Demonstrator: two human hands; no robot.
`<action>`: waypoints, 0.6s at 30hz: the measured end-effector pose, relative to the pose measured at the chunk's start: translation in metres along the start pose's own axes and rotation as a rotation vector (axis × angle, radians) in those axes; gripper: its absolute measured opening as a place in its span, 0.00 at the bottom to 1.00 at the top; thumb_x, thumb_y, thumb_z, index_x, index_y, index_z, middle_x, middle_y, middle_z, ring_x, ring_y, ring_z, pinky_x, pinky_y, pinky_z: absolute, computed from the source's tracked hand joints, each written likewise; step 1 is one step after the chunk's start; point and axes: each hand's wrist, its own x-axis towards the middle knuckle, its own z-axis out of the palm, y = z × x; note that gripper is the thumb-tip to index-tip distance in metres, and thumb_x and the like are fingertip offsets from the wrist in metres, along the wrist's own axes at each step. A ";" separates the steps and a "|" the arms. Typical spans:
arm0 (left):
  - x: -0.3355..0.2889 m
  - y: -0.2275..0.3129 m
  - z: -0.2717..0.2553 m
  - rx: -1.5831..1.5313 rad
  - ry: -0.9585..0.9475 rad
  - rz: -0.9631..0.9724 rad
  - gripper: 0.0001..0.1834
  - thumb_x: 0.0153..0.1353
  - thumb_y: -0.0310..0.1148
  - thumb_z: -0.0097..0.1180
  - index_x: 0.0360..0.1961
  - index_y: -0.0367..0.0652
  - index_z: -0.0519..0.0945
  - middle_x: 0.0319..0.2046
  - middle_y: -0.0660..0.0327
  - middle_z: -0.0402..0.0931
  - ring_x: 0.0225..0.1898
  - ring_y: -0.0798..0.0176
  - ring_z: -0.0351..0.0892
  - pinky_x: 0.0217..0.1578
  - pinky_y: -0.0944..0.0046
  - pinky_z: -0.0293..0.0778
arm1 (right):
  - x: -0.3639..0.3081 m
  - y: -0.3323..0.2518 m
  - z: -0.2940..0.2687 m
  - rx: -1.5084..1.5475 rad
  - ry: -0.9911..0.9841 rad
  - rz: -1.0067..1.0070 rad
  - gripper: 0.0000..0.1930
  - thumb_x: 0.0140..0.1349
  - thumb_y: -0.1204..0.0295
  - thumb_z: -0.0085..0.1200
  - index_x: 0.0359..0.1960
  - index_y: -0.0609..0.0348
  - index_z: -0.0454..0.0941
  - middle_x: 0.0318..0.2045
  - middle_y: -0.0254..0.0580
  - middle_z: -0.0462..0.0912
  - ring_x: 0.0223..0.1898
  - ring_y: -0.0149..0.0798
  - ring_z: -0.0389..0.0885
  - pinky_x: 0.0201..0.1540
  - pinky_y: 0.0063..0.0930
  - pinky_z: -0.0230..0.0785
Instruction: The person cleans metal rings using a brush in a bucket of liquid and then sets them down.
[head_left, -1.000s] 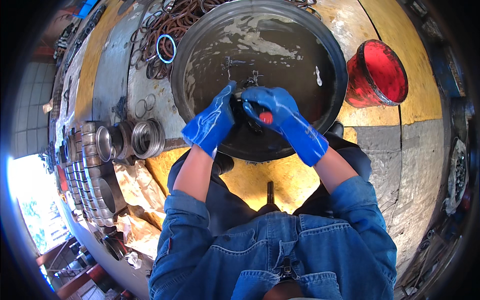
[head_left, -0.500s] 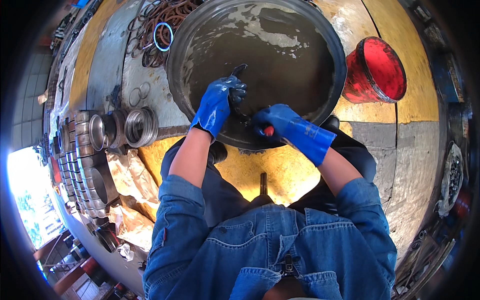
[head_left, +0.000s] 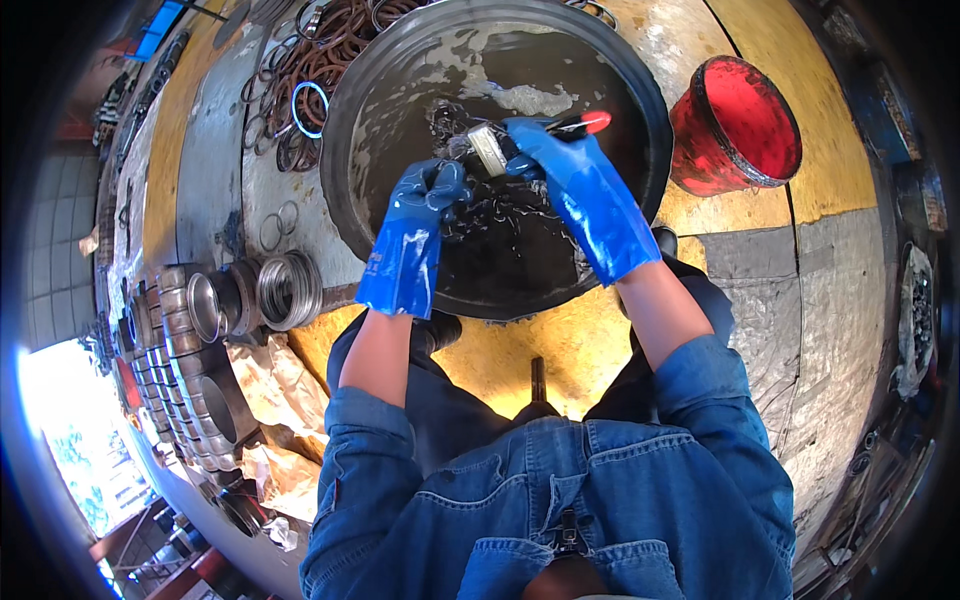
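A brush with a red-tipped handle is gripped in the gloved right hand above dark liquid in a round basin. The left hand is held apart, nearby, fingers curled; whether anything is clasped there cannot be told. A red bucket is placed beside the basin.

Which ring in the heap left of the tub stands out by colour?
The bright blue ring, close beside the tub; the other rings there look rusty brown or dull grey.
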 end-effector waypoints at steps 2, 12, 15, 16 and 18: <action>0.001 0.003 -0.012 -0.082 -0.021 0.001 0.17 0.73 0.44 0.56 0.51 0.41 0.81 0.31 0.66 0.81 0.24 0.73 0.70 0.27 0.70 0.66 | 0.001 -0.012 0.000 0.088 0.006 0.008 0.15 0.67 0.61 0.59 0.47 0.57 0.87 0.33 0.45 0.89 0.31 0.40 0.87 0.37 0.30 0.78; 0.015 0.001 -0.070 -0.640 -0.271 0.041 0.19 0.74 0.46 0.55 0.53 0.43 0.82 0.29 0.69 0.79 0.21 0.74 0.66 0.24 0.71 0.62 | 0.037 0.039 -0.026 0.590 0.518 0.573 0.04 0.61 0.77 0.64 0.38 0.59 0.84 0.28 0.43 0.84 0.23 0.38 0.80 0.26 0.29 0.76; 0.017 0.003 -0.060 -0.588 -0.058 -0.024 0.20 0.74 0.48 0.55 0.53 0.43 0.82 0.27 0.71 0.76 0.19 0.74 0.63 0.22 0.70 0.59 | 0.013 0.064 -0.020 0.385 0.323 0.499 0.08 0.65 0.70 0.60 0.44 0.58 0.85 0.31 0.43 0.86 0.27 0.37 0.82 0.32 0.29 0.76; 0.017 0.006 -0.050 -0.558 0.054 -0.066 0.20 0.74 0.49 0.55 0.52 0.44 0.82 0.26 0.72 0.75 0.18 0.75 0.61 0.21 0.70 0.56 | -0.006 0.069 -0.017 0.281 0.219 0.442 0.10 0.67 0.68 0.58 0.45 0.57 0.85 0.33 0.43 0.86 0.28 0.37 0.82 0.33 0.29 0.76; 0.014 0.007 -0.044 -0.528 0.210 -0.131 0.20 0.74 0.50 0.55 0.52 0.45 0.81 0.25 0.72 0.73 0.17 0.75 0.59 0.19 0.70 0.54 | -0.036 0.042 -0.007 -0.152 0.016 0.140 0.15 0.66 0.62 0.56 0.43 0.60 0.87 0.33 0.42 0.87 0.31 0.34 0.83 0.36 0.27 0.73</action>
